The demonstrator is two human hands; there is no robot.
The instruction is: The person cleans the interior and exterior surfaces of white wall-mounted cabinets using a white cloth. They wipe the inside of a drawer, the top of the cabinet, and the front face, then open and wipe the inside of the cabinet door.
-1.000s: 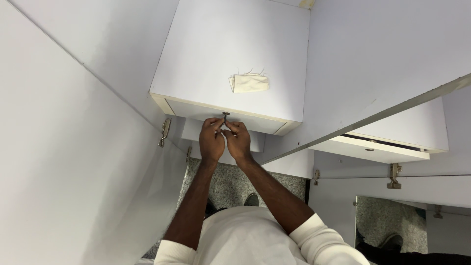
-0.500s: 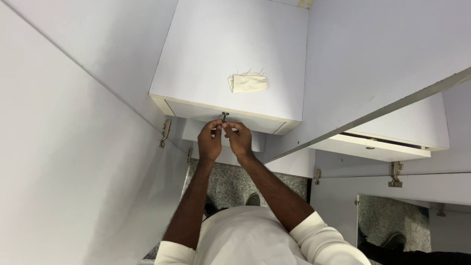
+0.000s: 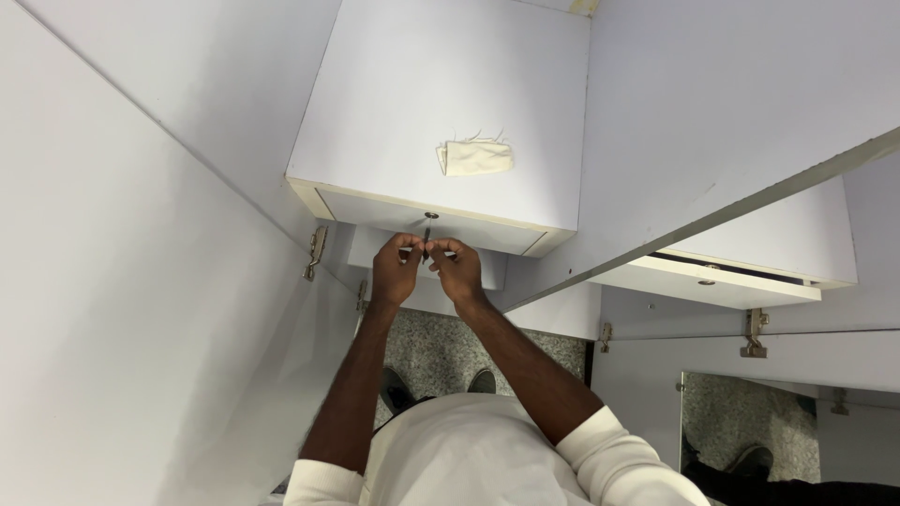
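A white drawer box (image 3: 441, 112) juts out in front of me, with a small round metal fitting (image 3: 430, 215) in its front face. Just below that fitting, both hands pinch a thin dark metal piece (image 3: 427, 236), which could be a screw or a small tool. My left hand (image 3: 394, 274) grips it from the left and my right hand (image 3: 457, 272) from the right, fingertips meeting. The piece's tip points at the fitting, and I cannot tell whether they touch. A folded cream cloth (image 3: 474, 156) lies on the box's top.
A white cabinet door (image 3: 131, 309) stands open at the left, with metal hinges (image 3: 315, 251). A white panel (image 3: 731, 112) runs along the right, a second drawer (image 3: 741, 272) beyond it. Speckled grey floor (image 3: 441, 351) and my dark shoes (image 3: 394, 389) show below.
Both hands have dropped slightly away from the drawer front, drawing the dark piece down from the fitting. The cloth and the drawer have not moved.
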